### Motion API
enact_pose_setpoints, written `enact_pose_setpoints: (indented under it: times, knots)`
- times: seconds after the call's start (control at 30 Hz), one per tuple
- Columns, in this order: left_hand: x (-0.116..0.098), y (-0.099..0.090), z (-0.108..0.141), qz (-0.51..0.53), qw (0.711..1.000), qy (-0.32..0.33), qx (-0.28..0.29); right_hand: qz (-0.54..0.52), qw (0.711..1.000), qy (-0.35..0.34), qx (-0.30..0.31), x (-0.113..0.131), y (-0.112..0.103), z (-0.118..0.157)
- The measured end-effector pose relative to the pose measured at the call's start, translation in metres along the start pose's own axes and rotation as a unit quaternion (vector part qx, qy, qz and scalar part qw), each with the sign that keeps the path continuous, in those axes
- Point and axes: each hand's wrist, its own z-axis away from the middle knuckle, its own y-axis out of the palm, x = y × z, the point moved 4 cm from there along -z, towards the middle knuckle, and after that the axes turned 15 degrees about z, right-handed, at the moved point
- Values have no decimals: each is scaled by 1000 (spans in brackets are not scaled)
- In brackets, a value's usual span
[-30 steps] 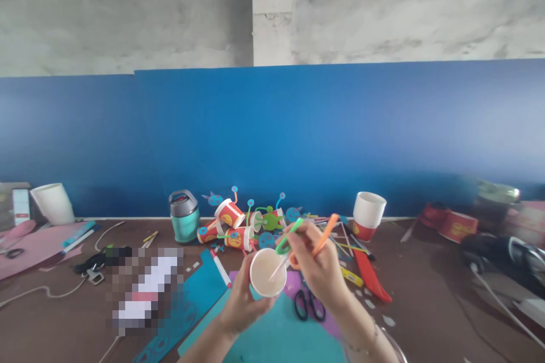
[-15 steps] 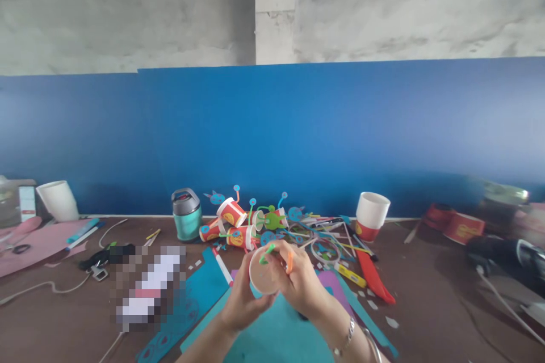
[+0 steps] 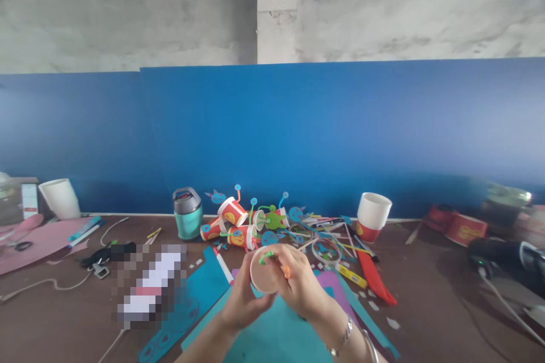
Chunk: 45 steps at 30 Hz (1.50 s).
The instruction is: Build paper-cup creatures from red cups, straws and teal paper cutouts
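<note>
My left hand [image 3: 244, 300] is wrapped around a paper cup [image 3: 264, 281], whose pale round end faces up toward me. Over that end, my right hand [image 3: 293, 278] is closed with fingers pinching a short green straw [image 3: 266, 257]. An orange straw piece [image 3: 286, 271] pokes out between the right fingers. Whether the green straw passes into the cup is hidden by the fingers. Behind both hands lies a pile of red paper cups [image 3: 242, 236] fitted with bent straws and blue paper discs.
A teal sheet [image 3: 272, 334] lies under my hands. Stacked white cups [image 3: 373, 212] stand at the back right, a teal flask [image 3: 188, 221] at the back left. Beside the sheet are a red marker [image 3: 223, 265], a yellow glue tube [image 3: 352, 277] and paper scraps.
The orange straw piece shows shorter and lower between my right fingers, and the green straw lies flatter over the cup. My left hand keeps its hold.
</note>
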Motion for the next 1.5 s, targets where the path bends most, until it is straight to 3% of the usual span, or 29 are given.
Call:
enact_pose_setpoints:
  times: [0.33,0.63,0.83,0.93,1.0,1.17,1.23,1.33,1.5]
  knots:
    - [3,2,-1,13,1000,-10,-9,-23,996,63,60,-2,4,-1]
    - [-1,-5,-4,-13,999,-6,-44,-33,995,9,90,5,17,1]
    - [2,-1,-6,72,997,-24,-32,-120,982,146,25,5,12,-5]
    - [0,-1,-7,84,996,-20,-32,-151,971,182,45,2,14,-5]
    - [-1,-1,-7,88,995,-24,-28,-127,973,179,66,1,14,-5]
    - [3,0,-4,40,998,-51,-27,99,973,189,91,1,12,-3]
    - [5,0,-2,13,998,-55,-27,141,967,186,98,3,12,-2]
    - [6,1,-2,6,998,-54,-22,150,966,189,96,3,11,-1]
    - [2,3,-5,45,998,-47,-9,69,968,228,83,-1,10,-3]
